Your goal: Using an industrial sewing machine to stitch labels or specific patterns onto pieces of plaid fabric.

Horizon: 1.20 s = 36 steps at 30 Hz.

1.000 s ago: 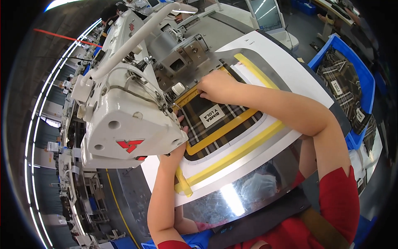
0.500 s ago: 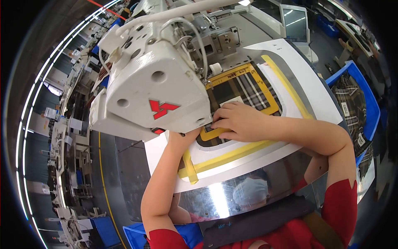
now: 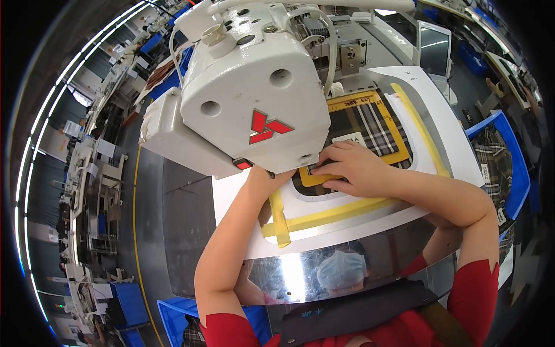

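Note:
My right hand (image 3: 357, 169) rests on a yellow frame (image 3: 398, 155) and the dark plaid fabric (image 3: 359, 120) inside it. Its fingers are bent but apart, with their tips by the frame's near left corner. Just beyond the knuckles a white label (image 3: 348, 137) lies on the plaid. My left hand (image 3: 267, 180) reaches in from the left under the head of a white sewing machine (image 3: 243, 87); its fingers are hidden there. Around the frame spreads a white sheet (image 3: 445, 139) with strips of yellow tape (image 3: 335, 214).
Below the sheet is a shiny metal plate (image 3: 295, 272) with reflections. A blue bin (image 3: 511, 144) of plaid pieces stands at the right, another blue bin (image 3: 173, 315) at lower left. A screen (image 3: 435, 49) stands at the back right. Rows of workstations run along the left.
The whole view has shifted, so the machine and frame sit farther right in the picture. Both hands stay at about the same places by the frame and machine head.

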Available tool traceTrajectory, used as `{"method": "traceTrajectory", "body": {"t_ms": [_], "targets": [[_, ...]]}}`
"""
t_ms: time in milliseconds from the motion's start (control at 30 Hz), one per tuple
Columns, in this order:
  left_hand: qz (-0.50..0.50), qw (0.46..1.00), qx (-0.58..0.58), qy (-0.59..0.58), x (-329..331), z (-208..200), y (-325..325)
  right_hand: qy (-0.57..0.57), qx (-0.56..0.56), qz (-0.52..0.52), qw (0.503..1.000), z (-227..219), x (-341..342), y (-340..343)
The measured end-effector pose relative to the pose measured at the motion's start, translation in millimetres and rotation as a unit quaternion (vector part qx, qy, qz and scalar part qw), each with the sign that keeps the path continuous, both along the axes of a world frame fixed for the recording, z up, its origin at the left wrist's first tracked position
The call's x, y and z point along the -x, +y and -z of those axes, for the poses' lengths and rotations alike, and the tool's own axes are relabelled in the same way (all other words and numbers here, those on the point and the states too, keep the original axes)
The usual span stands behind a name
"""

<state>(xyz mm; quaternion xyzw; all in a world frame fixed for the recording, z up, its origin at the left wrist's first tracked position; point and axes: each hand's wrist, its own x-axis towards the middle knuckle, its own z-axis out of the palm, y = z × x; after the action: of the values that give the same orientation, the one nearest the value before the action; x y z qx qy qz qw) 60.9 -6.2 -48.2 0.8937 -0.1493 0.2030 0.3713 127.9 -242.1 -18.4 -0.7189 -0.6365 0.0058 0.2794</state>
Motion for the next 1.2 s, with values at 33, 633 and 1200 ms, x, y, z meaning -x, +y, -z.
{"method": "traceTrajectory", "body": {"t_ms": [33, 633, 1200], "targets": [[0.009, 0.998, 0.054, -0.005, 0, 7, 3, 0.002, 0.004, 0.0, 1.0, 0, 0, 1], [0.018, 0.998, -0.049, -0.04, -10, 0, -3, -0.037, -0.02, 0.007, 0.999, 4, -7, -1], [-0.021, 0.987, -0.147, -0.058, -16, 0, -5, 0.029, -0.019, 0.019, 0.999, 4, -18, -5]]}}
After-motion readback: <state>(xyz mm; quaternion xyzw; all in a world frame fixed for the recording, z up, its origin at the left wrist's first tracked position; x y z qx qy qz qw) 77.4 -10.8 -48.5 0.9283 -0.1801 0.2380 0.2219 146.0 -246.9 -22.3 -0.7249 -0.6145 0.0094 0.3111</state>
